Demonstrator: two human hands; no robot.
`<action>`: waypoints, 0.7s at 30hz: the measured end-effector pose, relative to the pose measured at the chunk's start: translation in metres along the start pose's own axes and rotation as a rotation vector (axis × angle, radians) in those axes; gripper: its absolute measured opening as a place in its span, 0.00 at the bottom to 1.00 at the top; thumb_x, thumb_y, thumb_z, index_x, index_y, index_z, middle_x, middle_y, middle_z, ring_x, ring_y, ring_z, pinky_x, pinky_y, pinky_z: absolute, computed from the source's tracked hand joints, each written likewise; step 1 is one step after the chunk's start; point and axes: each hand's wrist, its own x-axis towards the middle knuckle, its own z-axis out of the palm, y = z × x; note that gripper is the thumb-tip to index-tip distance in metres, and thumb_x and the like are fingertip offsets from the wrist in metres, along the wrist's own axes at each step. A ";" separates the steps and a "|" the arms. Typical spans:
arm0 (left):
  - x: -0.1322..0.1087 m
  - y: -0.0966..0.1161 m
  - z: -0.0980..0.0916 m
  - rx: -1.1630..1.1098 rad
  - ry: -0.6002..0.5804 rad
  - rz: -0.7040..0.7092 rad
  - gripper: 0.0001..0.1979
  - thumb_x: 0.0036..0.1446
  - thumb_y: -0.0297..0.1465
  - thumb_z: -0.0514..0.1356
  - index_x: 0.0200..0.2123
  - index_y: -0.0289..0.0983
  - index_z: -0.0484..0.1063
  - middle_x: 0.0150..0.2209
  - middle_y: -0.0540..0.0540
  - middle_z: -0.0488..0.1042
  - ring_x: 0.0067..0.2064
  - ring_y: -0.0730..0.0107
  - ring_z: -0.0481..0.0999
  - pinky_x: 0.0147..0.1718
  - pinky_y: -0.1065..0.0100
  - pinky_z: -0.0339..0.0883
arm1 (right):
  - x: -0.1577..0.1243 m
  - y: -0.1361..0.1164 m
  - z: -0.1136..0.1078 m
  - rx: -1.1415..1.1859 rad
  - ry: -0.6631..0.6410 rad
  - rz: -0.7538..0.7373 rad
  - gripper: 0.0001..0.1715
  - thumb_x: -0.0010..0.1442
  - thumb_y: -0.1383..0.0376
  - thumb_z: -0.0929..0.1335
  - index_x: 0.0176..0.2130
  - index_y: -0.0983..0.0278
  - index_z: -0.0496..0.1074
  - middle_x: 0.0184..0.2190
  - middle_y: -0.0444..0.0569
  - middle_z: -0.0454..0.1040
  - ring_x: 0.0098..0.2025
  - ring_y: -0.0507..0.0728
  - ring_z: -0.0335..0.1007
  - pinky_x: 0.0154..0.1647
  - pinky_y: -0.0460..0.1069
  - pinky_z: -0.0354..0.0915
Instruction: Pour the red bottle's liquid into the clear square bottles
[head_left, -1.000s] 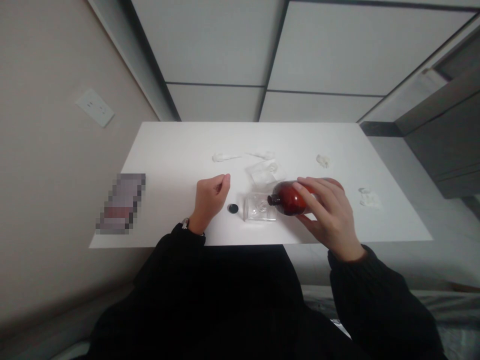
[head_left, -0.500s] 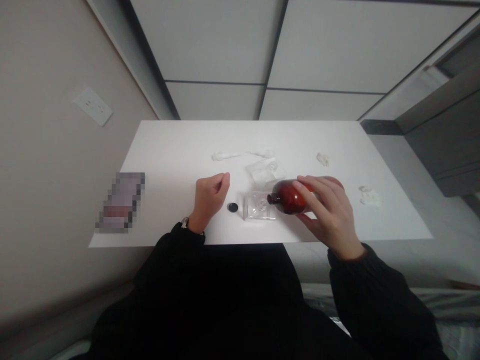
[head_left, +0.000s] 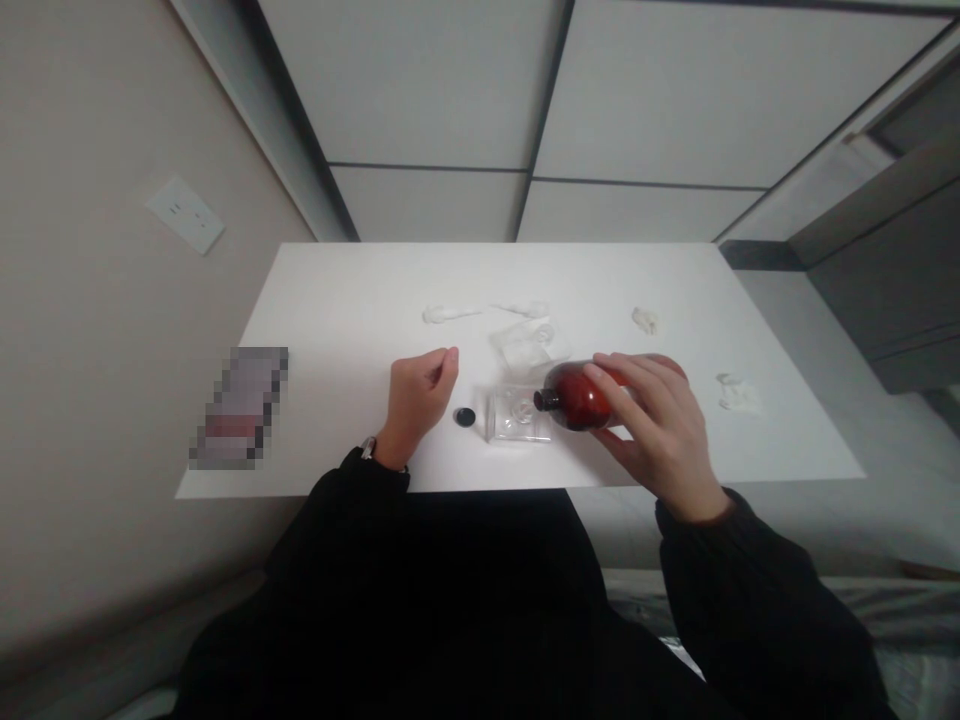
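In the head view my right hand [head_left: 660, 430] grips a reddish-brown bottle [head_left: 579, 398] from above. The bottle lies tipped on its side, its dark uncapped neck pointing left over a clear plastic box [head_left: 504, 428]. Something small and whitish shows inside the box; no liquid stream can be made out. A small round black cap [head_left: 466, 417] rests on the table between the box and my left hand [head_left: 422, 400]. That hand is closed in a fist, thumb pressed to the fingers, and whatever it may hold is hidden.
Behind the box, a clear crumpled plastic wrapper [head_left: 521, 345] and a thin whitish twisted strip [head_left: 454, 314] lie on the white table [head_left: 345, 280]. Two crumpled whitish pieces are at the right, one a wad [head_left: 645, 320]. A blurred-out flat object [head_left: 244, 405] lies at the left edge.
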 end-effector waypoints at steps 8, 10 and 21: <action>0.002 0.003 -0.003 0.020 0.022 0.024 0.24 0.68 0.31 0.56 0.21 0.40 0.48 0.18 0.57 0.45 0.19 0.79 0.47 0.21 0.66 0.41 | -0.001 0.001 0.003 0.004 0.015 -0.012 0.49 0.65 0.77 0.72 0.77 0.62 0.55 0.61 0.63 0.76 0.60 0.69 0.74 0.58 0.66 0.75; 0.002 0.003 -0.003 0.024 0.028 0.036 0.24 0.68 0.30 0.56 0.21 0.40 0.49 0.18 0.57 0.46 0.19 0.79 0.48 0.21 0.67 0.41 | -0.001 0.001 0.004 0.004 0.014 -0.017 0.49 0.65 0.77 0.72 0.77 0.63 0.55 0.61 0.64 0.76 0.60 0.69 0.73 0.58 0.66 0.75; 0.001 0.000 -0.001 0.024 0.020 0.021 0.24 0.69 0.32 0.55 0.21 0.41 0.48 0.18 0.57 0.45 0.19 0.79 0.47 0.21 0.67 0.40 | 0.002 -0.001 0.001 0.007 0.022 -0.026 0.50 0.63 0.78 0.73 0.76 0.63 0.55 0.60 0.63 0.77 0.59 0.69 0.75 0.57 0.65 0.76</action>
